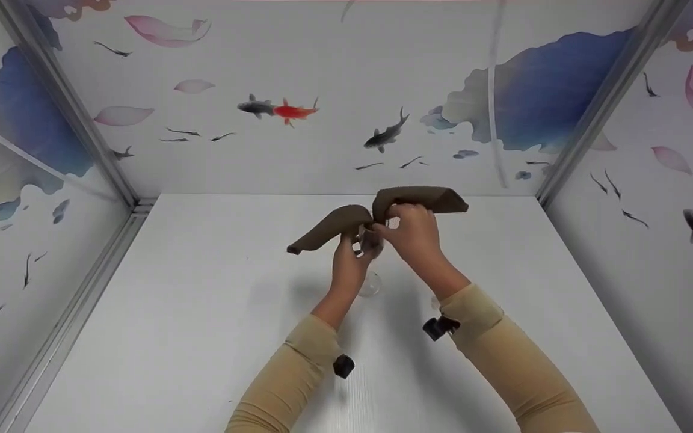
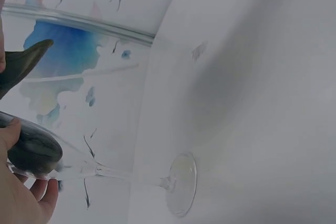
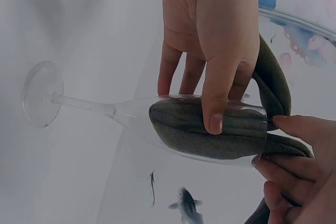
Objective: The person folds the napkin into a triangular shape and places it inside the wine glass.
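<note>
A clear flute glass (image 3: 126, 114) stands with its round foot (image 2: 181, 184) low over the white surface. A dark olive-brown cloth napkin (image 1: 328, 228) is stuffed into its bowl, and two folded ends spread out above the rim like wings, one to each side. My left hand (image 1: 349, 264) grips the bowl, its thumb on one side and fingers round the other. At the rim, my right hand (image 1: 412, 234) pinches the napkin between thumb and fingers, seen at the lower right of the right wrist view.
The white tabletop (image 1: 202, 337) runs back to a white wall painted with fish and petals (image 1: 298, 54). Similar side walls with metal corner rails (image 1: 76, 108) stand left and right. A small faint clear piece (image 2: 199, 51) lies on the tabletop near the glass.
</note>
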Tool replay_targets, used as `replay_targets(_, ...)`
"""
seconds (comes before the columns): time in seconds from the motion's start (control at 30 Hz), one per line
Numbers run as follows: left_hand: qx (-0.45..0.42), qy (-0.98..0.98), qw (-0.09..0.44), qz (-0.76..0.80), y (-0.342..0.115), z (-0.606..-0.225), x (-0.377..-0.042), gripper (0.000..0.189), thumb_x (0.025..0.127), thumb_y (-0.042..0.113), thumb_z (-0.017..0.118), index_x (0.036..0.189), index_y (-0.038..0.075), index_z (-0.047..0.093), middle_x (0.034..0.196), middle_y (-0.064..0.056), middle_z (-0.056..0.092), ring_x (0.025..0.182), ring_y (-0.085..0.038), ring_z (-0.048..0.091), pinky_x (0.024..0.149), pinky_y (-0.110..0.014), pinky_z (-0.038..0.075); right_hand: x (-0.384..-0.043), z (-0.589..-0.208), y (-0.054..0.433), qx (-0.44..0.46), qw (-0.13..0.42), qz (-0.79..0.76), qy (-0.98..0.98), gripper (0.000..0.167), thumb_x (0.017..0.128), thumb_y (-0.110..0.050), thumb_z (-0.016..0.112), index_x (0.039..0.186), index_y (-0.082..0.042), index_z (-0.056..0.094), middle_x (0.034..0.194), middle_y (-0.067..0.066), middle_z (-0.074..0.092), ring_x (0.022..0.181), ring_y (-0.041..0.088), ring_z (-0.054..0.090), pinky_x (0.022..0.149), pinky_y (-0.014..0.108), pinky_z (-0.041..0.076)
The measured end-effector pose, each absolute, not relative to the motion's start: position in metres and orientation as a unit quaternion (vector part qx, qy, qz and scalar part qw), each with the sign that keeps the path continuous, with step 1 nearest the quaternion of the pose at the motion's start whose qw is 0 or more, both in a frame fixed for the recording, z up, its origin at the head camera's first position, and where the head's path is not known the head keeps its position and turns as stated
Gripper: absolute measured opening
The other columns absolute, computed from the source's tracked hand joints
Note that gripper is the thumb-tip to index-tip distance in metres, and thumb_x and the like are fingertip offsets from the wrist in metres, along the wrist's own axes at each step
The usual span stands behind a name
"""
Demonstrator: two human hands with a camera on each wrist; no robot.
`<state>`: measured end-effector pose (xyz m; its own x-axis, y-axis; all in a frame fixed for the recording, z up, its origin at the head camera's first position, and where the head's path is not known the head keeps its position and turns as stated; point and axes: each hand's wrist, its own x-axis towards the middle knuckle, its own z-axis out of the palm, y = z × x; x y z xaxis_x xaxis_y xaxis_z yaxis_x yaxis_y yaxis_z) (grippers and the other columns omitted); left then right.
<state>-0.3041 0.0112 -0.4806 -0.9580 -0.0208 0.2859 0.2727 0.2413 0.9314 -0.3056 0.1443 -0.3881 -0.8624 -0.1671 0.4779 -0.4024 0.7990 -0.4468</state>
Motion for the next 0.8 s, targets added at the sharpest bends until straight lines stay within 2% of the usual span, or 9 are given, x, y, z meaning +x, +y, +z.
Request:
replay_targets(0.13,-0.085,-0.774,0.122,-0.615,0.01,-0.48,-0.308,0.055,0.093,0.014,0.068,0.141,0.008,0.042,0.139,-0.011,0.048,0.124,-0.029,0.05,0.096,-0.04,0.047,-0.303,-0.389,0.15,0.149,0.221,0.279,-0.923,0.018,0.082,-0.017,0.08,0.093,-0.004,0.075,0.094,0.009,0.07,0.09,0.03,0.061,0.083,0.049,0.045)
replay_targets(0.27,-0.085,-0.778,0.126,-0.609,0.009,-0.48,-0.313,0.053,0.092,0.015,0.069,0.138,0.005,0.046,0.136,-0.013,0.048,0.126,-0.029,0.048,0.097,-0.036,0.047,-0.302,-0.392,0.156,0.15,0.229,0.28,-0.92,0.019,0.082,-0.012,0.08,0.098,-0.005,0.075,0.097,0.01,0.07,0.091,0.029,0.063,0.082,0.044,0.049)
replay_targets(0.4,-0.077,-0.792,0.118,-0.594,0.005,-0.479,-0.315,0.053,0.092,0.018,0.069,0.139,0.006,0.048,0.139,-0.012,0.049,0.131,-0.028,0.045,0.1,-0.035,0.044,-0.301,-0.395,0.163,0.146,0.227,0.29,-0.918,0.018,0.082,-0.009,0.078,0.099,-0.006,0.075,0.094,0.01,0.07,0.089,0.027,0.063,0.079,0.042,0.05)
replay_targets(0.53,-0.068,-0.797,0.112,-0.59,-0.003,-0.477,-0.313,0.056,0.093,0.023,0.069,0.142,0.006,0.047,0.144,-0.011,0.048,0.133,-0.027,0.044,0.103,-0.038,0.042,-0.3,-0.397,0.171,0.148,0.243,0.297,-0.911,0.011,0.083,-0.007,0.076,0.094,-0.007,0.075,0.088,0.008,0.07,0.083,0.026,0.06,0.076,0.042,0.048)
replay_targets(0.67,-0.057,-0.794,0.147,-0.588,-0.013,-0.475,-0.309,0.041,0.093,0.023,0.069,0.128,0.006,0.058,0.129,-0.009,0.058,0.121,-0.026,0.054,0.097,-0.036,0.046,-0.3,-0.397,0.18,0.168,0.292,0.296,-0.894,0.005,0.082,-0.005,0.076,0.087,-0.006,0.075,0.082,0.007,0.068,0.079,0.026,0.059,0.075,0.042,0.046)
replay_targets(0.8,-0.058,-0.789,0.229,-0.568,-0.023,-0.469,-0.305,0.019,0.091,0.018,0.071,0.106,0.007,0.067,0.102,-0.005,0.066,0.097,-0.019,0.063,0.083,-0.033,0.052,-0.302,-0.395,0.188,0.194,0.336,0.299,-0.872,0.006,0.082,-0.005,0.077,0.086,-0.004,0.074,0.081,0.009,0.066,0.078,0.028,0.056,0.074,0.044,0.044)
